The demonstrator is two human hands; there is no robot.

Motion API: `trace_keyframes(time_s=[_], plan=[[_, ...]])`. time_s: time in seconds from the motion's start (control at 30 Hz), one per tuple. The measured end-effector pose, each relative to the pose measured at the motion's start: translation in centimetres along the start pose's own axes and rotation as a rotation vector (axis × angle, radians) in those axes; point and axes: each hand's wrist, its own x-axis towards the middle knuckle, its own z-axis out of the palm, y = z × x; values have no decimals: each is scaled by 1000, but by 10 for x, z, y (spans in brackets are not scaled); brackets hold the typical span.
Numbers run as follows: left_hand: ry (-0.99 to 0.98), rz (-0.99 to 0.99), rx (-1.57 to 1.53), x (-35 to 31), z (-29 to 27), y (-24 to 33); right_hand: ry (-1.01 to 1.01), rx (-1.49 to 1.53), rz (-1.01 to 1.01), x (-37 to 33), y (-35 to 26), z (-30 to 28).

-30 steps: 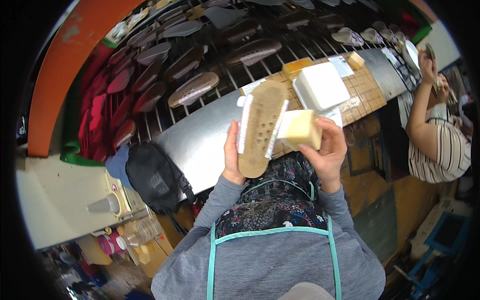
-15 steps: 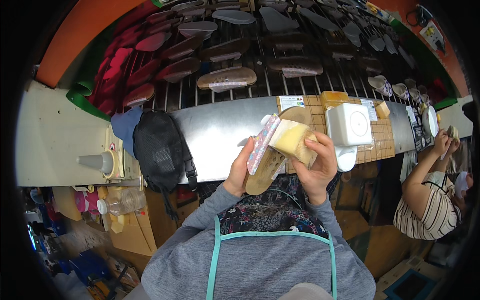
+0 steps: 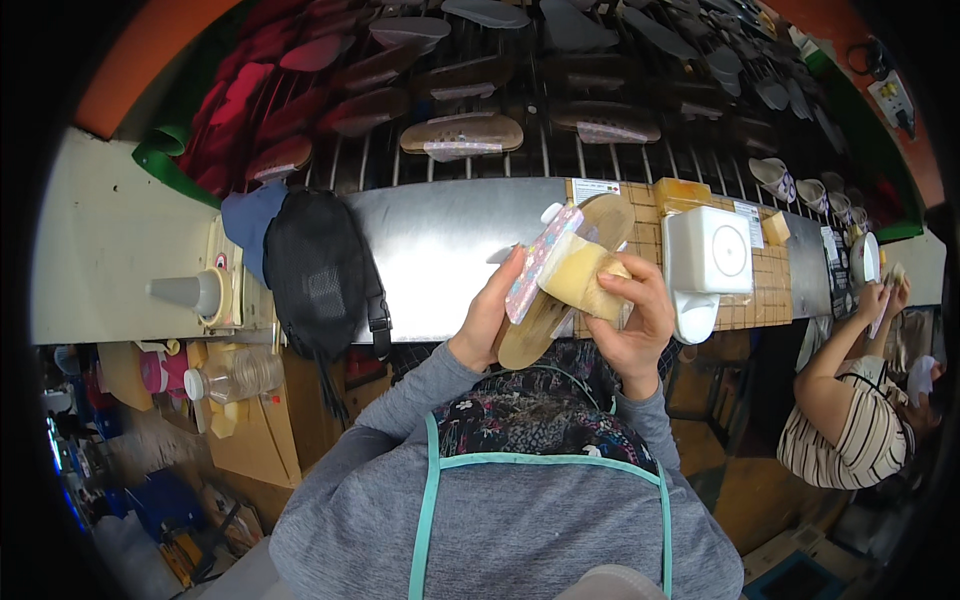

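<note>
In front of my chest, my left hand [image 3: 486, 318] grips a brown shoe sole [image 3: 529, 345] by its left side. The sole is tilted, its far end leaning right. Along its left edge stands a pink flowered strip [image 3: 541, 264], and a small pale flap shows on the other side. My right hand [image 3: 640, 322] is closed on a pale yellow sponge [image 3: 577, 268], thumb below and fingers on top. The sponge lies across the middle of the sole, next to the strip, and covers that part.
A metal counter [image 3: 430, 225] holds a black bag [image 3: 318, 270] at left and a white container [image 3: 708, 250] at right, on a tan mat. Beyond, rows of soles [image 3: 462, 134] lie on a rack of bars. A co-worker [image 3: 850, 420] handles something pale at far right.
The sponge has turned slightly and shifted a little on the sole. My view has tilted a little, so the counter and rack sit higher. Both hands keep their holds.
</note>
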Motion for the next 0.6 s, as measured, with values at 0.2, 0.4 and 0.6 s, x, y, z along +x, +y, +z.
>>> trace_keyframes(time_s=[0.2,0.4,0.6], plan=[[-22,-8,-76,19,7,3,-41,26,-51,-2,-3,-5],[-7,58,-79,46,24,7,-44,53,-66,-8,-5,-10],[-48,401,82,66,34,7,184,300,196,-22,-14,4]])
